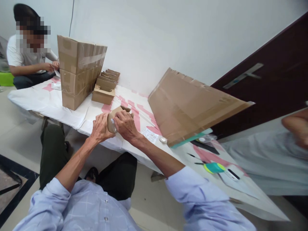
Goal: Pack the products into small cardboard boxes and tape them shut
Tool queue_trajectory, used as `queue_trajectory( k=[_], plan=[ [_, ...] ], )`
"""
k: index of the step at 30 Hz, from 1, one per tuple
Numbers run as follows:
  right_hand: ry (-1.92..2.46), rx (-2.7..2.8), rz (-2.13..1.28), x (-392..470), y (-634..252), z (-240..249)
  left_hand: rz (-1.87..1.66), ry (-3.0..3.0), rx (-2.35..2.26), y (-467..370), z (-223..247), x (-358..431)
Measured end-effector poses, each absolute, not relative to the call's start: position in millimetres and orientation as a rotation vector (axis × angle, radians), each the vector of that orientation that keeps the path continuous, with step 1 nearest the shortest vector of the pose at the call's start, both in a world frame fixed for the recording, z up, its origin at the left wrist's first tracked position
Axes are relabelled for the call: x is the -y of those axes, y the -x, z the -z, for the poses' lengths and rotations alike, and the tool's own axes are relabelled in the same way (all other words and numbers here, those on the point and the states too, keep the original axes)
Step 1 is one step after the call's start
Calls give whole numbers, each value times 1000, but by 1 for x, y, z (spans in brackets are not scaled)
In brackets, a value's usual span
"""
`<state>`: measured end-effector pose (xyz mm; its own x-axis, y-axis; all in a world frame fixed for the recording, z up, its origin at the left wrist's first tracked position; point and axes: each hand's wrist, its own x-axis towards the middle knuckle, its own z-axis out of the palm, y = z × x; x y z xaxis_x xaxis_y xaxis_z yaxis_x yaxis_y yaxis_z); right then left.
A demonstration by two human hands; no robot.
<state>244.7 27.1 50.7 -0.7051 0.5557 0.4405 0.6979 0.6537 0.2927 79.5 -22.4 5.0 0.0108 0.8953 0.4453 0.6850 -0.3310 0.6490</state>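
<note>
A small brown cardboard box [112,126] is held over the near table edge, its dark opening facing up and away. My left hand [99,129] is wrapped round its left side. Across its near right side lies my right hand [126,125], its curled fingers pressed against the box. Under those fingertips shows a small white label [112,121]; how firmly it sticks cannot be seen. To the right of my hands, a printed sheet of labels [150,134] lies on the table beside a small whitish lump [163,140].
Stacked large cartons [77,70] stand at left, beside a row of small cardboard boxes [106,85]. A large cardboard sheet [190,106] leans at right. Beyond it lie a teal-and-yellow tape roll [214,167] and a white device [232,174]. People sit at left [31,57] and right [269,160].
</note>
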Motion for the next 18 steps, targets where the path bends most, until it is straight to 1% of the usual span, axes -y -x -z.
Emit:
queue_trajectory(
  k=[6,13,18],
  plan=[
    [1076,2505,627,-27,-248,-52,-1216,-2039,-1673,-83,-6,23],
    [1028,2507,650,-25,-250,-49,-1207,-2011,-1713,-89,-8,24],
    [1072,2482,603,-23,-246,-46,-1199,-2015,-1745,-91,-8,24]
  ],
)
